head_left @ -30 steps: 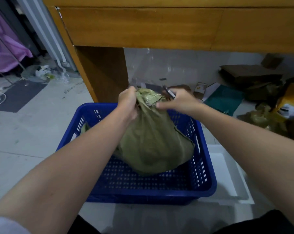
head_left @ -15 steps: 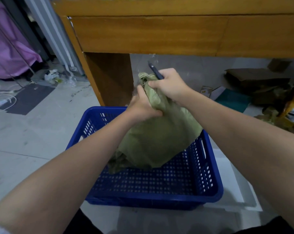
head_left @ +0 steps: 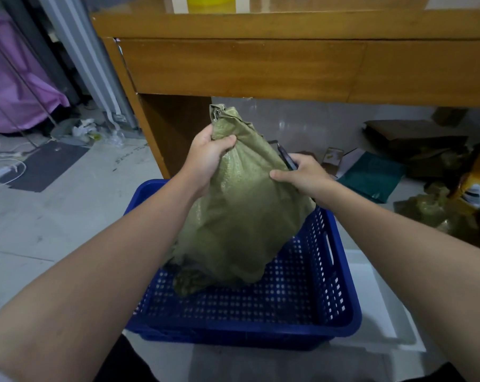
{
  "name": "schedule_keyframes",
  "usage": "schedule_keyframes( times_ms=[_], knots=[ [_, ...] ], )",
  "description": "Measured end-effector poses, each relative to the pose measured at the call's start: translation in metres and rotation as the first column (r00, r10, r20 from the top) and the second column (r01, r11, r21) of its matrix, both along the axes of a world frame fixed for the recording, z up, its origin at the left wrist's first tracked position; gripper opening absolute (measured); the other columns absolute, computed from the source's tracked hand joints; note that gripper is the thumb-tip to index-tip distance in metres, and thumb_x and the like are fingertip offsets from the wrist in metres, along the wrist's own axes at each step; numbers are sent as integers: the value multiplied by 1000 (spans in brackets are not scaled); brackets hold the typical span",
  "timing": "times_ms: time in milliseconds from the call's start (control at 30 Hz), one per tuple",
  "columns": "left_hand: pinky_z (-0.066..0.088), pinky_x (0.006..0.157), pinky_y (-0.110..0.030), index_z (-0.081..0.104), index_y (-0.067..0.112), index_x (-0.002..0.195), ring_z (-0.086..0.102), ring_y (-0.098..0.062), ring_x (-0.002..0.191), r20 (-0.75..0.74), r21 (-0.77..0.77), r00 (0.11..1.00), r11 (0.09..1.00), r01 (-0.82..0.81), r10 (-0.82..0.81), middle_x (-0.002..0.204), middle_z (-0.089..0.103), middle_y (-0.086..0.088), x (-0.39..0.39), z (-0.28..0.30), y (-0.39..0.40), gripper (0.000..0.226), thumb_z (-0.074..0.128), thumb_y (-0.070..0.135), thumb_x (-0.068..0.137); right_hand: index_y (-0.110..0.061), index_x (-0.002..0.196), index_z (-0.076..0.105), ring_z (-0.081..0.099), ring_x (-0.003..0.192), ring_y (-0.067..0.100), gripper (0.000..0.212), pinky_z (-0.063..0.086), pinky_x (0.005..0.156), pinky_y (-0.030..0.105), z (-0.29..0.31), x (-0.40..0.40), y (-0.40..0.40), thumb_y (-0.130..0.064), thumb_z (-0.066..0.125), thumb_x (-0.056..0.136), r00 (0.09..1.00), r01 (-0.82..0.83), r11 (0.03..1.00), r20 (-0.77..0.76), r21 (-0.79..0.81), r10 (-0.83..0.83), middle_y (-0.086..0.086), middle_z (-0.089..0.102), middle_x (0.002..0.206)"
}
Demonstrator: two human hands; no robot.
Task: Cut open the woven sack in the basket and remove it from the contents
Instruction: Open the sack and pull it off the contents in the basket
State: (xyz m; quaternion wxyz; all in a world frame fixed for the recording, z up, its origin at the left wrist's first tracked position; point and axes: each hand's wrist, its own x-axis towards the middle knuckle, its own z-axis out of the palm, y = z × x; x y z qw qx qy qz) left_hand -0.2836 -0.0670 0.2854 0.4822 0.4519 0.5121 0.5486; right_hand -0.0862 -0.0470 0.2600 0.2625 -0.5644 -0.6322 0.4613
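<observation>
An olive-green woven sack (head_left: 241, 216) stands upright and bulging in a blue perforated plastic basket (head_left: 310, 321) on the floor. My left hand (head_left: 207, 158) grips the sack's bunched neck near its top. My right hand (head_left: 302, 173) presses against the sack's right shoulder while holding a dark slim cutter (head_left: 285, 159), which points up and away behind the sack. A loose fold of sack fabric lies at its lower left on the basket floor. The sack's contents are hidden.
A wooden desk (head_left: 247, 67) overhangs just beyond the basket. A white tray (head_left: 382, 307) lies right of the basket. Cardboard, a green folder (head_left: 371, 175) and another green sack (head_left: 431, 210) clutter the floor at right. Cables and a dark mat (head_left: 45, 166) lie left.
My right hand slid down from the sack's top to its right shoulder, cutter still held. My left hand moved up onto the neck. The sack now stands taller in the basket.
</observation>
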Motion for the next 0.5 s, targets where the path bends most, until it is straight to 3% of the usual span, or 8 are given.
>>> schedule_keyframes(
  times_ms=[67,133,200,267,367,500],
  knots=[
    [59,65,-26,59,7,110,70,-18,80,-21,-39,999,999,-34,33,95,69,-8,-1,0,-3,23,49,-5,92,-10,108,67,66,80,15,24,51,59,28,2,-6,-1,-25,68,89,999,-28,999,16,-18,28,3,70,99],
    [53,53,-16,57,9,107,66,-14,75,-57,-55,997,997,-62,59,90,66,-4,-2,2,-4,24,46,-6,92,-10,96,67,61,69,10,15,47,53,25,6,-10,-3,-23,67,90,998,-51,998,35,-22,52,2,69,91],
    [50,50,-12,58,13,108,64,-11,76,-107,-55,991,994,-92,86,90,66,1,-5,8,-2,20,48,3,94,-17,75,56,56,60,9,19,41,50,22,13,-11,-1,-22,70,87,994,37,999,-101,7,-36,-3,61,73],
    [51,58,-15,60,21,109,64,-7,81,-198,-24,972,990,-137,130,94,66,7,-9,14,3,17,49,18,96,-20,69,47,52,50,8,30,38,45,20,20,-11,6,-20,72,85,958,119,993,-265,7,-113,-6,54,62],
    [55,83,-36,63,30,100,65,-11,89,-460,56,872,986,-160,167,95,68,10,-12,11,8,13,53,29,92,-16,71,52,53,39,5,24,38,38,15,32,-18,4,-15,70,87,995,-26,999,-96,43,30,-6,55,60],
    [54,87,-45,60,29,110,65,-15,90,-583,140,773,968,-207,249,96,68,10,-12,6,7,24,54,24,87,-19,66,43,42,37,6,33,32,38,19,37,-18,3,-16,69,86,996,21,998,-83,58,-16,-4,44,56]
  ],
)
